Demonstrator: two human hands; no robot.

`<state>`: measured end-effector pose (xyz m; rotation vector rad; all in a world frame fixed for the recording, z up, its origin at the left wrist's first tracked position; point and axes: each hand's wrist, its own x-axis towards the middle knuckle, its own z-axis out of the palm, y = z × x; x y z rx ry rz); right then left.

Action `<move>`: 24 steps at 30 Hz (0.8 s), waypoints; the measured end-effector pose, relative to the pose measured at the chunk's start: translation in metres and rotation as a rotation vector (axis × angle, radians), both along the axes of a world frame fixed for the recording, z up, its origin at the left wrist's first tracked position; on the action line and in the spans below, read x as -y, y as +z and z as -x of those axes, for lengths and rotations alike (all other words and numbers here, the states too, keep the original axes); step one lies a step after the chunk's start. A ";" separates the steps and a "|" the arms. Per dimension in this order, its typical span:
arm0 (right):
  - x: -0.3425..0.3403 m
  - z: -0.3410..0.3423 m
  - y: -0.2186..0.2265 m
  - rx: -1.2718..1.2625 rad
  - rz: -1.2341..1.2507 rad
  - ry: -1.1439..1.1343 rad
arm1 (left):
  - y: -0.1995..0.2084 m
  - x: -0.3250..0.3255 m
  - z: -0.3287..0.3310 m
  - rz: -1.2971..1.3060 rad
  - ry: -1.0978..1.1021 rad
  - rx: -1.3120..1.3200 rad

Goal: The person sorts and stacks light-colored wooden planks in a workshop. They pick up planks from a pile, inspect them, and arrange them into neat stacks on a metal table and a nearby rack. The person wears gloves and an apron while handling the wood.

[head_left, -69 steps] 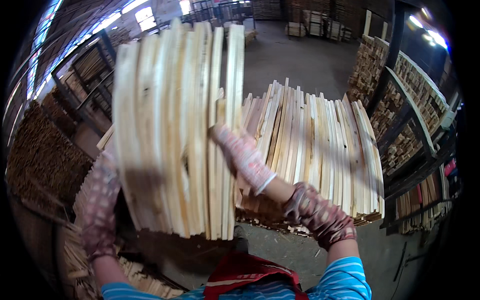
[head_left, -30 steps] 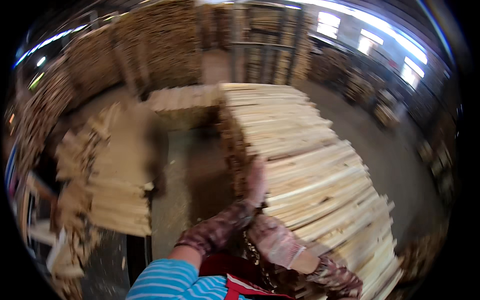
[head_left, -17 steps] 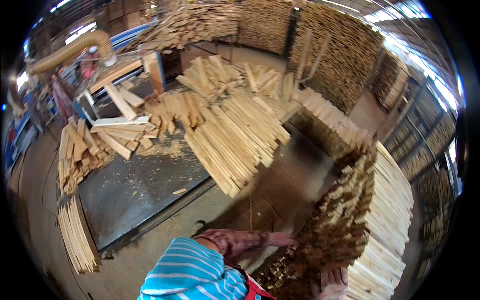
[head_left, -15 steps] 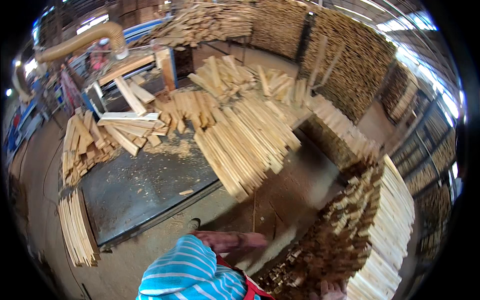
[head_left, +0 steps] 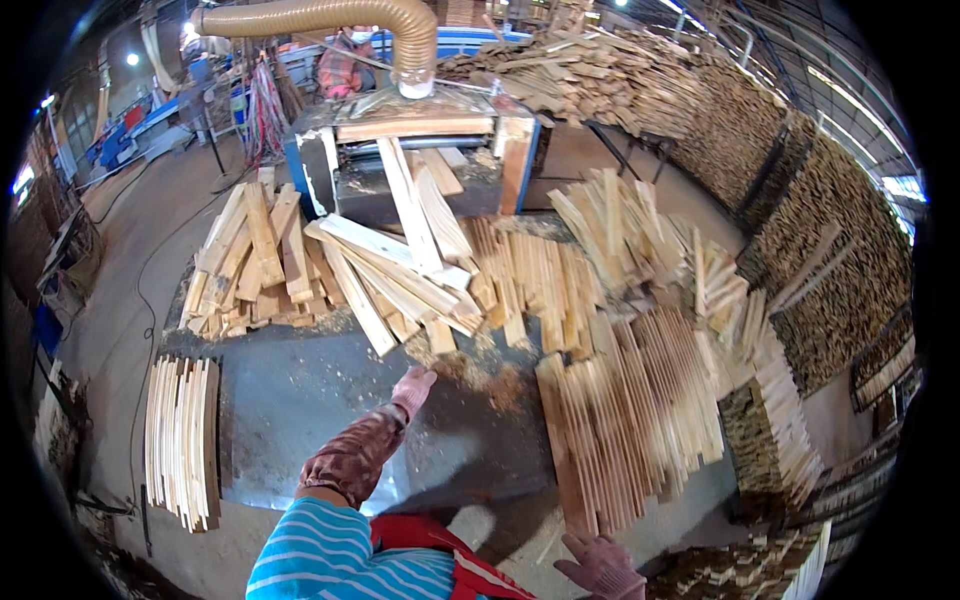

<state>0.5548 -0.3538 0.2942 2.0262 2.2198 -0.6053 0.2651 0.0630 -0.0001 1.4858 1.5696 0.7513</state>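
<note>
My left hand (head_left: 412, 388), in a pinkish work glove, reaches forward over the dark metal table (head_left: 300, 420). Its fingers point at a jumble of loose pale boards (head_left: 385, 275), just short of the nearest ends, and nothing shows in it. My right hand (head_left: 602, 566) is low at the front, also gloved, fingers apart and empty. It is near the lower ends of a row of narrow wooden strips (head_left: 630, 420) laid side by side. Behind the loose boards stands a machine with a wooden-framed opening (head_left: 415, 128), a few boards sticking out of it.
Stacked boards (head_left: 255, 250) lie at the table's far left, and a bundle of strips (head_left: 182, 435) stands at its left edge. A ribbed tan hose (head_left: 320, 18) runs into the machine. Another person (head_left: 347, 68) is behind it. Tall wood stacks (head_left: 840, 240) line the right.
The view has swung left toward the machine. My left hand has reached out over the table toward the loose boards. My right hand has left the wood stack at the lower right.
</note>
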 end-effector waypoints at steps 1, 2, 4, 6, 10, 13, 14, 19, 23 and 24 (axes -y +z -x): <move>-0.042 0.006 0.003 0.004 0.014 0.076 | 0.004 -0.039 0.014 0.003 0.024 0.122; -0.088 0.016 0.009 -0.003 0.021 0.175 | 0.006 -0.079 0.048 -0.009 0.076 0.232; -0.154 0.021 0.009 -0.043 0.119 0.246 | 0.024 -0.128 0.034 -0.110 0.225 0.509; -0.218 0.019 -0.004 -0.148 0.251 0.290 | 0.051 -0.171 0.023 -0.067 0.281 0.639; -0.321 -0.006 -0.034 -0.205 0.189 0.221 | 0.097 -0.219 -0.021 -0.103 0.341 0.414; -0.416 -0.010 -0.074 -0.456 0.111 0.119 | 0.070 -0.267 -0.001 -0.159 0.392 0.397; -0.458 -0.007 -0.079 -0.540 0.096 0.072 | 0.062 -0.285 0.007 -0.105 0.395 0.474; -0.626 0.033 -0.143 -0.704 -0.173 -0.104 | 0.057 -0.336 0.010 0.115 0.456 0.419; -0.687 0.069 -0.191 -0.922 -0.026 -0.168 | 0.078 -0.324 -0.016 0.169 0.415 0.548; -0.696 0.066 -0.215 -0.961 0.025 -0.254 | 0.087 -0.321 -0.035 0.204 0.425 0.452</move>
